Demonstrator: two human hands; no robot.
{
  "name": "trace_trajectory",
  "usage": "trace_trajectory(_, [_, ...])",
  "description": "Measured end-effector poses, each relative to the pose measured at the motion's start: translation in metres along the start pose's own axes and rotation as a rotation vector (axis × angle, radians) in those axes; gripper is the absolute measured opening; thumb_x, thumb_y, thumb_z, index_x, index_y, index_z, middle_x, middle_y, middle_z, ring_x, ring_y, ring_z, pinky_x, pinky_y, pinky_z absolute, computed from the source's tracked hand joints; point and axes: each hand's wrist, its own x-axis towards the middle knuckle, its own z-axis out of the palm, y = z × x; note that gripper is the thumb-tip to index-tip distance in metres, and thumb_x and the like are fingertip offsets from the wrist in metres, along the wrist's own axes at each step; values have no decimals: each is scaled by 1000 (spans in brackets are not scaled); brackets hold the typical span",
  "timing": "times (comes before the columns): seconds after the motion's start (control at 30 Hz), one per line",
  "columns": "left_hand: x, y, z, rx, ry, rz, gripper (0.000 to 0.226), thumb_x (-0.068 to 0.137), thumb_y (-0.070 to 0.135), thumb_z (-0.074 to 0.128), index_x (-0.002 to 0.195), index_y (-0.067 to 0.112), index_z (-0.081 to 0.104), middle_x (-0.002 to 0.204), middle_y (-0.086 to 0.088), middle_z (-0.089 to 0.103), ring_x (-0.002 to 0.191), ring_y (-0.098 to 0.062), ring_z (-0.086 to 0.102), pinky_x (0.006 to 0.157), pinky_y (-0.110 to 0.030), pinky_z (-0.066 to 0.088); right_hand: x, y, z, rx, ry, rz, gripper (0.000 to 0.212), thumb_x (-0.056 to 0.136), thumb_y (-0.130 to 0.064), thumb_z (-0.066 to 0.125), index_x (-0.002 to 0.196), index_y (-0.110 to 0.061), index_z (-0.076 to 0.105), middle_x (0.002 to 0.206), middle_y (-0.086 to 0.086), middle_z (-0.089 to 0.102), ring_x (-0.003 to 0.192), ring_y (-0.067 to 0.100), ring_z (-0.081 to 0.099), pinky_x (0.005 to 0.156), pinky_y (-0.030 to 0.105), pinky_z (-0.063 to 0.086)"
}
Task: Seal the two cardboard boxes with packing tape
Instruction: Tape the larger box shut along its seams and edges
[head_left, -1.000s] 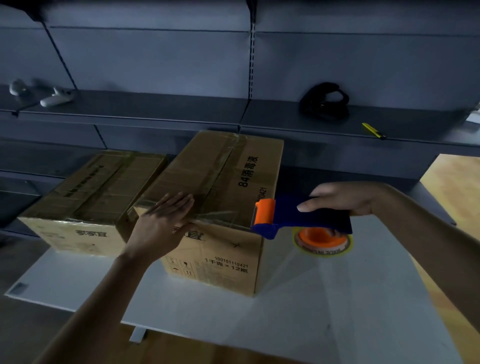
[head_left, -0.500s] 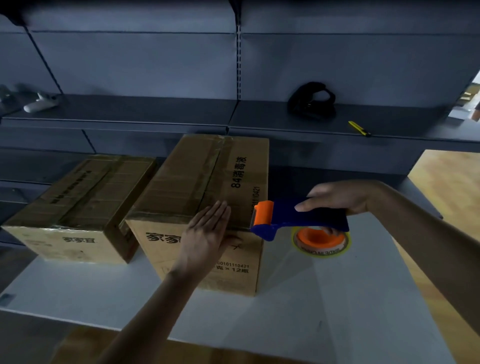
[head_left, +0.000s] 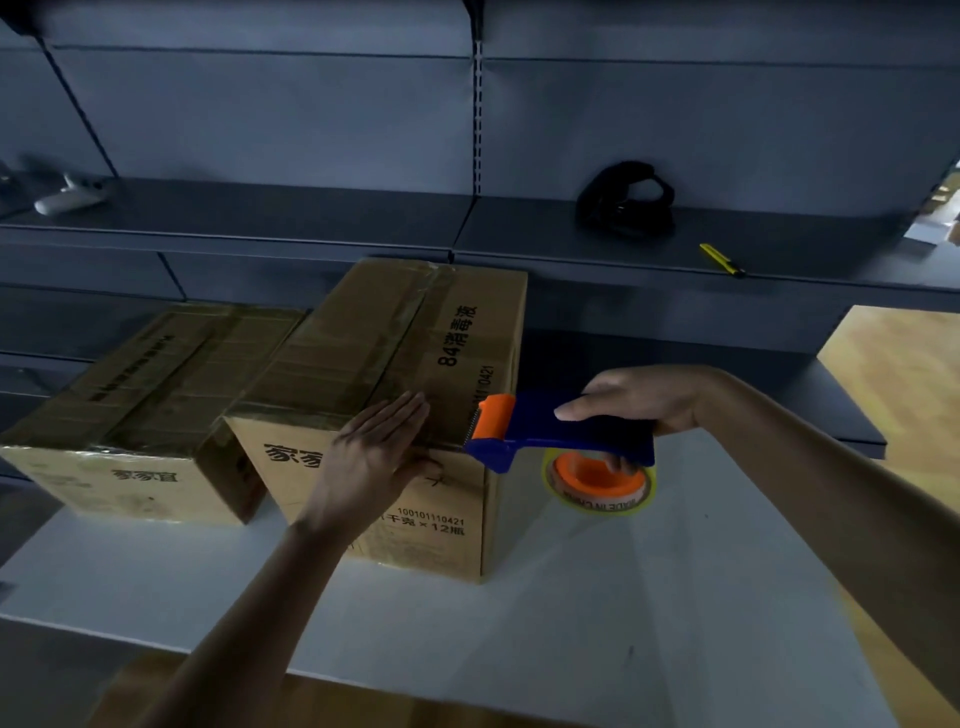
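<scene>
While left hand (head_left: 374, 462) lies flat, fingers straight, on the near top edge of the tall box (head_left: 405, 338) and right hand (head_left: 639, 400) grips the dispenser (head_left: 561, 439) at that box's right corner, the edge strip seems almost done; low box (head_left: 156, 395), left of it, already looks taped.

left hand (head_left: 374, 457) slid right along larger box's (head_left: 363, 353) front edge, now flat near tape dispenser (head_left: 561, 431)

White table (head_left: 649, 597) carries two cardboard boxes (head_left: 395, 364).
</scene>
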Motion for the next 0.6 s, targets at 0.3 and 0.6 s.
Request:
trace_trajectory(0.3, [1, 7, 2, -12, 3, -30, 70, 94, 58, 25, 122, 3, 58, 128, -11, 57, 119, -18, 53, 101, -38, 39, -21, 31, -21, -18, 1, 83, 33, 81, -38, 56, 84, -4, 58, 56, 5, 62, 48, 14, 59, 46, 24, 49])
trace_trajectory(0.6, [0, 12, -2, -9, -7, -29, 74, 95, 59, 18, 122, 2, 58, 128, -12, 57, 120, -18, 51, 101, -40, 37, -3, 22, -15, -154, 4, 158, 36, 87, -44, 55, 88, -8, 60, 56, -2, 64, 49, 9, 60, 49, 20, 47])
